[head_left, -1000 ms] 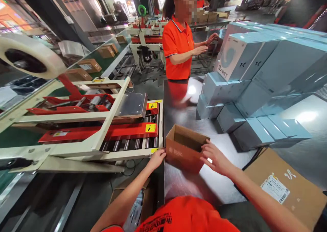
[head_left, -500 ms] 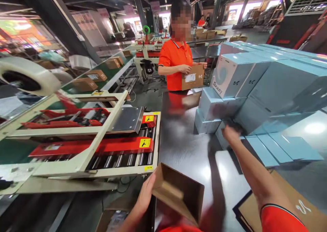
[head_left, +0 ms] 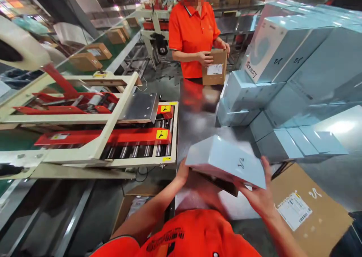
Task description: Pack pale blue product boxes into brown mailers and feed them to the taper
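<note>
A light-blue box (head_left: 226, 161) with a small dark logo is held tilted above the metal table. My right hand (head_left: 256, 189) grips its right end, thumb below and fingers along the far side. Under the blue box, an open brown cardboard box (head_left: 230, 187) shows only as a dark strip; the rest is hidden. My left hand (head_left: 182, 174) is closed on the cardboard box's left side, close to the blue box's left end, its fingertips partly hidden.
Stacked light-blue boxes (head_left: 308, 76) stand at the right. A flat labelled carton (head_left: 308, 208) lies at lower right. A roller conveyor with red guides (head_left: 107, 136) adjoins the metal table (head_left: 195, 117). Across it, a co-worker (head_left: 194, 42) holds a labelled cardboard box (head_left: 216, 70).
My right hand has taken a light-blue box from the stack and brought it over the cardboard box. The view has tipped downward. The cardboard box is now mostly covered.
</note>
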The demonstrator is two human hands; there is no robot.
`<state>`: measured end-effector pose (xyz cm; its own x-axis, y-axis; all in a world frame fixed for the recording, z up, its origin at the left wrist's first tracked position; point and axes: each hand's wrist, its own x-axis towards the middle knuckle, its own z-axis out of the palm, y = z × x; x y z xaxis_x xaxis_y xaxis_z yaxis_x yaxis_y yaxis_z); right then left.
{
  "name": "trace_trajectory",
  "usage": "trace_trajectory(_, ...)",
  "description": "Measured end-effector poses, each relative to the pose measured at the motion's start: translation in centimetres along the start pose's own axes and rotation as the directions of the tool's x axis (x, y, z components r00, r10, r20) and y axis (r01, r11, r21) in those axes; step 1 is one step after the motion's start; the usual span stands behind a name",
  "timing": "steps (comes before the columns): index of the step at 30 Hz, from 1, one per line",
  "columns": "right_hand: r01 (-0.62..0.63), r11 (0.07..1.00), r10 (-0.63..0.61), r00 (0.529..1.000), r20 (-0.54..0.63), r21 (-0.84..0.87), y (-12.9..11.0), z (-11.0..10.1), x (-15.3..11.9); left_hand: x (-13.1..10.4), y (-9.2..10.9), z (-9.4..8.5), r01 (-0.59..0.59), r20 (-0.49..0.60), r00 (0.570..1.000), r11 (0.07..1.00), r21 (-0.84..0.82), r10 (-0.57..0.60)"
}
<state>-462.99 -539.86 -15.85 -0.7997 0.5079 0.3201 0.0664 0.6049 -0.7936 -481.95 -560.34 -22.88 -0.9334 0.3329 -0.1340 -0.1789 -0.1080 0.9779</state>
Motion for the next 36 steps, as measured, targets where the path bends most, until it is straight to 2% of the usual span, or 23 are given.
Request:
trace_trajectory(2,0.067,0.993,-0.061,0.996,0.064,-0.096,1.7,0.1,-1.8,0.1,-0.1,0.2,-0.020,-0.022,1.000,1.000,-0.017,0.019)
trace_trajectory(4,0.096,0.987,-0.085,0.992,0.091,-0.127,3.4,-0.6,-2.4,0.0,-0.1,0.5,-0.070,-0.110,0.991,0.997,0.012,0.071)
trace_trajectory(6,0.068,0.993,-0.060,0.994,0.088,-0.093,5.0,-1.3,-2.1,-0.5,0.0,0.8,-0.186,-0.188,0.960,0.975,0.125,0.207)
trace_trajectory(7,0.053,0.997,-0.046,0.993,0.107,-0.064,5.6,-1.3,-1.6,-1.0,0.1,0.9,-0.263,-0.164,0.941,0.944,0.198,0.297)
trace_trajectory(8,0.052,0.998,-0.046,0.989,0.141,-0.045,6.2,-1.0,-1.0,-1.6,0.1,0.9,-0.350,-0.086,0.920,0.898,0.266,0.383)
trace_trajectory(10,0.096,0.994,-0.085,0.977,0.194,-0.050,7.4,0.5,0.5,-2.9,0.0,0.9,-0.505,0.168,0.861,0.776,0.377,0.479)
trace_trajectory(12,0.171,0.980,-0.153,0.974,0.168,-0.098,8.4,2.5,2.2,-3.9,-0.1,0.8,-0.605,0.398,0.795,0.632,0.484,0.457)
trace_trajectory(13,0.214,0.967,-0.193,0.969,0.153,-0.141,8.9,3.4,2.9,-4.1,0.0,0.7,-0.640,0.471,0.768,0.549,0.538,0.433)
trace_trajectory(15,0.281,0.932,-0.237,0.951,0.200,-0.230,9.6,4.2,3.6,-3.7,0.5,0.6,-0.675,0.535,0.737,0.393,0.625,0.414)
trace_trajectory(16,0.299,0.915,-0.231,0.939,0.256,-0.269,9.9,3.9,3.6,-3.1,0.8,0.7,-0.671,0.535,0.736,0.337,0.661,0.416)
trace_trajectory(18,0.285,0.907,-0.162,0.915,0.369,-0.309,9.9,2.6,2.9,-1.4,1.6,1.0,-0.617,0.495,0.773,0.286,0.734,0.398)
trace_trajectory(21,0.121,0.965,-0.009,0.904,0.428,-0.234,9.1,0.2,0.8,1.4,2.2,2.0,-0.479,0.425,0.877,0.328,0.814,0.226)
trace_trajectory(23,0.019,0.985,0.063,0.890,0.452,-0.174,8.1,-0.1,-0.7,2.8,2.0,2.8,-0.406,0.399,0.911,0.393,0.825,0.104)
trace_trajectory(26,-0.001,0.961,0.122,0.899,0.421,-0.276,7.0,1.9,-1.6,4.5,1.3,3.6,-0.356,0.381,0.922,0.523,0.774,0.063)
trace_trajectory(28,-0.003,0.912,0.158,0.925,0.344,-0.411,6.5,4.1,-0.1,5.5,1.2,3.4,-0.355,0.359,0.925,0.633,0.689,0.128)
trace_trajectory(30,-0.040,0.872,0.211,0.930,0.302,-0.488,6.0,6.5,3.7,6.4,1.3,2.4,-0.369,0.260,0.929,0.727,0.579,0.265)
trace_trajectory(33,-0.047,0.883,0.213,0.926,0.311,-0.467,4.1,10.5,12.6,6.5,1.0,-0.6,-0.400,0.021,0.896,0.786,0.471,0.443)
trace_trajectory(34,-0.025,0.905,0.177,0.931,0.321,-0.425,3.2,12.2,15.9,6.1,0.5,-1.6,-0.392,-0.033,0.889,0.796,0.461,0.457)
trace_trajectory(36,0.045,0.950,0.078,0.923,0.376,-0.307,0.9,16.5,21.8,4.8,-0.9,-3.4,-0.345,-0.078,0.902,0.818,0.460,0.424)
